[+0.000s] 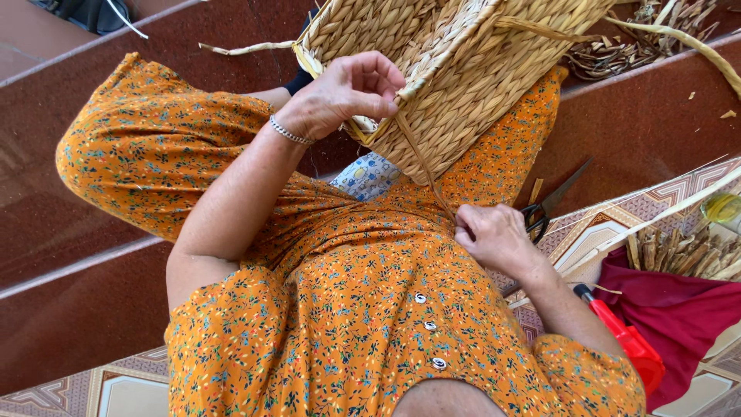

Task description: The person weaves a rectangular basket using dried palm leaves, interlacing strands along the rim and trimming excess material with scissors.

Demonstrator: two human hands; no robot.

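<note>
The woven seagrass basket (463,69) rests on the lap, tilted against the orange floral dress (340,309). The left hand (343,93) curls shut on its rim to steady it; keeping that hold firm should let the weave tighten evenly. The right hand (498,235) pinches the fibre strand (423,166), which runs taut from the rim down to its fingers. Scissors (552,205) lie just beside it.

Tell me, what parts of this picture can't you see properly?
All in the head view:
- Woven basket: its upper part is cut off by the top edge.
- Scissors: the handles sit partly behind the right hand.
- Strand: its end vanishes inside the right hand's pinch.
- Left hand: its fingertips curl out of sight against the basket rim.
- Red tool: its front end is hidden behind the right forearm.
</note>
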